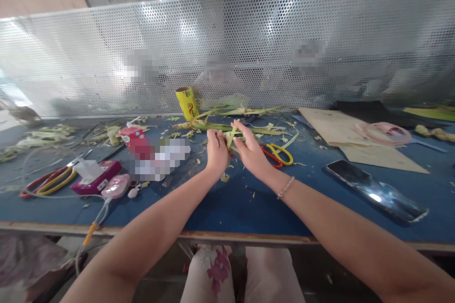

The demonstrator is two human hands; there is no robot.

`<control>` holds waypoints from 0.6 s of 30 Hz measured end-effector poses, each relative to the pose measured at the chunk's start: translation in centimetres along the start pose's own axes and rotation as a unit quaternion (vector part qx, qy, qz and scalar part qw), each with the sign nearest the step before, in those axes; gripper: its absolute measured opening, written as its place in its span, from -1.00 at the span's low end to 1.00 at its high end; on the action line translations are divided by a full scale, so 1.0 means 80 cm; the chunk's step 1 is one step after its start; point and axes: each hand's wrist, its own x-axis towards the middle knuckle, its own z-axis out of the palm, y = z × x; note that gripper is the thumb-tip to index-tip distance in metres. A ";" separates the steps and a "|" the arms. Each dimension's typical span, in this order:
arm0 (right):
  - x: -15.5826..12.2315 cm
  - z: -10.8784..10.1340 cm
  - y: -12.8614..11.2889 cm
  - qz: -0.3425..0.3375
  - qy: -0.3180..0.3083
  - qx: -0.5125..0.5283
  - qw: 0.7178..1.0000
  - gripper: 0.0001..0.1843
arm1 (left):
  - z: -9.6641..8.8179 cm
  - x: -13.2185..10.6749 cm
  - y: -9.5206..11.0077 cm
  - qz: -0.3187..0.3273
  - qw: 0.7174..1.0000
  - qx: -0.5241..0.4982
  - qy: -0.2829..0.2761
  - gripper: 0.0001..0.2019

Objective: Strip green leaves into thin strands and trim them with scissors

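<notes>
Both my hands meet over the middle of the blue table top (234,199). My left hand (216,150) is closed, pinching a small bundle of pale green leaf strips (232,136). My right hand (250,149) curls around the same strips from the right, fingers bent over them. Behind the hands lie long green leaf stalks (227,125). Red-and-yellow scissors (279,154) rest just right of my right hand, partly hidden by it.
A yellow roll (187,102) stands by the perforated metal screen (227,47). A phone (377,190) and brown card sheets (355,137) with a pink ring (384,133) lie right. At left are a second pair of scissors (50,182), a magenta box (94,177), a pink device (115,185) and leaf scraps.
</notes>
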 end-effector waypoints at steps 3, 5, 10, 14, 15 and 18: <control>-0.001 -0.001 -0.009 0.019 -0.006 0.036 0.999 -0.51 | -0.003 0.000 0.003 0.016 1.000 0.017 0.010 -0.74; -0.001 -0.005 -0.013 0.064 -0.003 0.060 0.996 -0.50 | -0.007 0.002 0.004 0.042 0.999 0.025 0.005 -0.72; 0.007 -0.023 -0.010 0.169 0.040 0.121 0.977 -0.44 | -0.013 0.005 0.006 0.079 0.995 0.067 -0.012 -0.72; 0.016 -0.036 -0.003 0.190 0.060 0.138 0.970 -0.39 | -0.012 0.006 0.010 0.075 0.994 0.074 -0.023 -0.77; 0.017 -0.038 -0.002 0.191 0.063 0.141 0.969 -0.37 | -0.012 0.007 0.011 0.071 0.994 0.074 -0.020 -0.78; 0.018 -0.039 -0.003 0.188 0.071 0.153 0.968 -0.34 | -0.016 0.015 0.010 0.057 0.996 0.073 0.004 -0.81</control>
